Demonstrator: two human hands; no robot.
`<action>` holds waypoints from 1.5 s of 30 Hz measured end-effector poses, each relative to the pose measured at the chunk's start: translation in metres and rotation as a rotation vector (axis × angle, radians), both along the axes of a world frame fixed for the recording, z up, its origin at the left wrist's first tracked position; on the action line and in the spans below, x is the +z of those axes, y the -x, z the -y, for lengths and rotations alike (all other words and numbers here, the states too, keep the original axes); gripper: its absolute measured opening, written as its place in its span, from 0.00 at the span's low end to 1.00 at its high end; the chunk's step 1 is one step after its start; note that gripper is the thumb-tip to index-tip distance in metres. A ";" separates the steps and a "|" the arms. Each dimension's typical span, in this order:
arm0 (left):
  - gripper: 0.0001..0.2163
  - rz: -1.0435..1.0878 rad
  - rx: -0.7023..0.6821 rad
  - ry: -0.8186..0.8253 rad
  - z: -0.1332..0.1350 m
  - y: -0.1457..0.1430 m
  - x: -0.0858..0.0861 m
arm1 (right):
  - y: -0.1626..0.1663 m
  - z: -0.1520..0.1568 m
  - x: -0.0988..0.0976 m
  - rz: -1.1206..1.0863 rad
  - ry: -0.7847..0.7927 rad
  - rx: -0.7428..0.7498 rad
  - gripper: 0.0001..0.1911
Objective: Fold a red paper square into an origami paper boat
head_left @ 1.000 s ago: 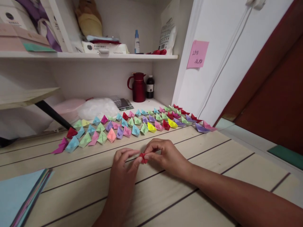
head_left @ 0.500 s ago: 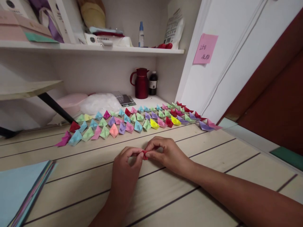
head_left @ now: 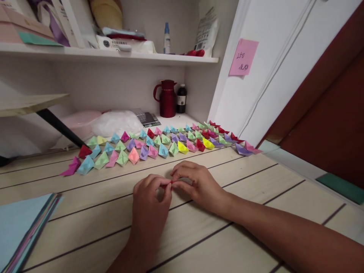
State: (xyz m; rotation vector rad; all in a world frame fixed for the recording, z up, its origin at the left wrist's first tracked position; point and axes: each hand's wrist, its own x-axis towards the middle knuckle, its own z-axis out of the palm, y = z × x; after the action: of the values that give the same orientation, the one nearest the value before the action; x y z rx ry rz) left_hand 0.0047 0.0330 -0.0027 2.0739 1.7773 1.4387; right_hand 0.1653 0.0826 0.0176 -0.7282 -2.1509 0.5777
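Just above the slatted wooden table, my left hand (head_left: 150, 201) pinches a small piece of folded red paper (head_left: 171, 182) between thumb and fingers. From the other side, my right hand (head_left: 199, 185) closes its thumb and forefinger on the same paper. Most of the red paper is hidden by my fingertips, so its folded shape is hard to make out. Beyond my hands, several rows of small origami paper boats (head_left: 163, 151) stand on the table in green, blue, pink, purple, red and yellow.
A stack of coloured paper (head_left: 22, 227) lies at the near left. Behind the boats, a shelf unit (head_left: 122, 57) holds a dark red jug (head_left: 167, 99), a dark bottle (head_left: 181, 99) and a plastic bag (head_left: 116, 124). A pink note (head_left: 243, 57) sticks to the white panel.
Less of the red paper shows between my fingertips now. Both hands keep their pinch, nearly in place. The whole view has shifted slightly, with the scene appearing a little further left.
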 end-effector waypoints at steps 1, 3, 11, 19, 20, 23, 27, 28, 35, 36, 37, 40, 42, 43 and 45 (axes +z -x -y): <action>0.05 -0.001 0.007 0.008 0.000 -0.001 0.000 | 0.000 0.000 0.001 0.007 0.008 0.005 0.05; 0.05 0.000 0.020 0.024 0.001 -0.003 0.001 | 0.000 0.001 0.002 0.018 0.030 0.009 0.05; 0.04 0.243 0.062 0.146 0.001 -0.009 0.006 | 0.001 0.001 0.005 -0.010 0.161 0.025 0.06; 0.02 0.438 0.111 0.327 0.004 -0.012 0.009 | 0.002 0.001 0.004 -0.016 0.207 0.010 0.05; 0.02 0.466 0.108 0.339 0.005 -0.013 0.010 | 0.002 0.001 0.004 -0.015 0.210 0.015 0.05; 0.02 0.549 0.111 0.370 0.005 -0.014 0.013 | 0.001 0.000 0.005 -0.018 0.236 0.043 0.04; 0.04 0.660 0.135 0.391 0.005 -0.011 0.015 | 0.000 -0.004 0.006 -0.057 0.370 0.048 0.04; 0.05 0.672 0.135 0.389 0.005 -0.009 0.015 | 0.000 -0.005 0.005 -0.072 0.411 0.049 0.04; 0.06 0.647 0.065 0.367 0.003 -0.003 0.015 | -0.001 -0.013 -0.001 -0.092 0.463 0.032 0.05; 0.06 0.633 0.064 0.367 0.003 -0.003 0.015 | -0.001 -0.013 -0.001 -0.077 0.432 0.029 0.04; 0.07 0.616 0.064 0.364 0.002 -0.004 0.014 | -0.001 -0.014 -0.001 -0.061 0.392 0.027 0.04; 0.11 0.533 0.043 0.325 0.001 -0.004 0.011 | -0.002 -0.013 0.000 -0.011 0.272 0.012 0.05; 0.12 0.468 0.017 0.278 0.000 -0.005 0.008 | -0.002 -0.012 0.001 0.014 0.220 0.001 0.05; 0.11 0.432 0.008 0.253 0.000 -0.004 0.007 | -0.002 -0.011 0.001 0.023 0.201 0.000 0.05; 0.06 0.366 0.009 0.210 -0.001 -0.003 0.004 | -0.002 -0.009 0.002 0.036 0.172 0.010 0.06</action>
State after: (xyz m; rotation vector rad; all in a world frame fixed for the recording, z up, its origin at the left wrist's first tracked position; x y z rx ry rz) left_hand 0.0078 0.0339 0.0016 1.5844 1.7038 1.4476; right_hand 0.1673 0.0920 0.0195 -0.8262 -2.1573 0.7676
